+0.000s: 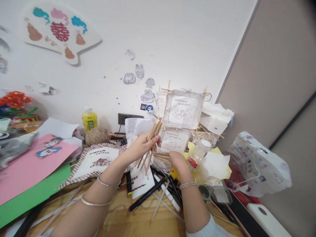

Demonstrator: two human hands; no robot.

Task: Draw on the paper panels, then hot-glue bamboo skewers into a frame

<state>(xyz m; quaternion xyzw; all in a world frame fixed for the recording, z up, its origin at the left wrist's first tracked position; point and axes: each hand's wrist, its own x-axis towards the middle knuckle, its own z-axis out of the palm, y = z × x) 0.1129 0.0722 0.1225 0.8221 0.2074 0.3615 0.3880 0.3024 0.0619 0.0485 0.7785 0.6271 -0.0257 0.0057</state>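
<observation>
My left hand (143,144) is closed around a bundle of thin wooden sticks (155,127), which stand at a slant with their ends showing above and below the fingers. To the right, my right hand (177,160) reaches forward, bent at the wrist; its fingers are hidden from me. Just beyond it lie more wooden sticks (163,158) in a pile. Behind both hands stands a stick-framed lantern (184,110) with drawn and lettered paper panels. Below the hands, several black markers (147,195) and a white marker (170,197) lie scattered over a white paper.
At the left are pink card (22,168), green card (37,194), a patterned panel (98,161), a twine ball (96,136) and a yellow drink bottle (89,120). To the right are a clear bottle (202,148), crumpled paper (217,166) and a plastic bag (261,164).
</observation>
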